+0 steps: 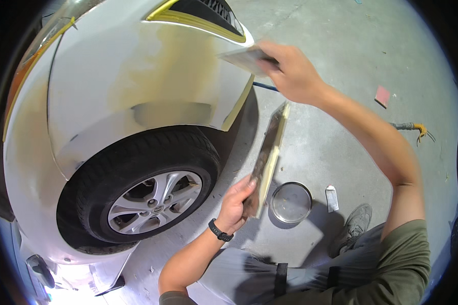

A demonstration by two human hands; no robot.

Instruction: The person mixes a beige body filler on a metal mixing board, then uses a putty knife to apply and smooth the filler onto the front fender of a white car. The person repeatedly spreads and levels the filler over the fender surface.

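Note:
My left hand [234,203], with a dark watch on the wrist, grips the lower end of a mixing board [267,157]. The board is tilted nearly on edge, and pale yellow putty lies along its side. Above and to the right, my right hand [295,73] is closed around a putty spreader [241,58] with a wide, thin blade. Motion blurs the blade, which is in front of the panel's edge; contact cannot be made out. The white car body panel [96,81] carries a smeared tan patch [185,66] and, above the wheel arch, a darker grey patch [173,115].
Below the panel is a tyre [99,198] with a silver wheel [158,201]. Yellow masking tape [196,24] borders the lamp opening. On the concrete floor lie a round can [291,202], a small white tube [332,198], a pink pad [382,96] and a hose end [406,126].

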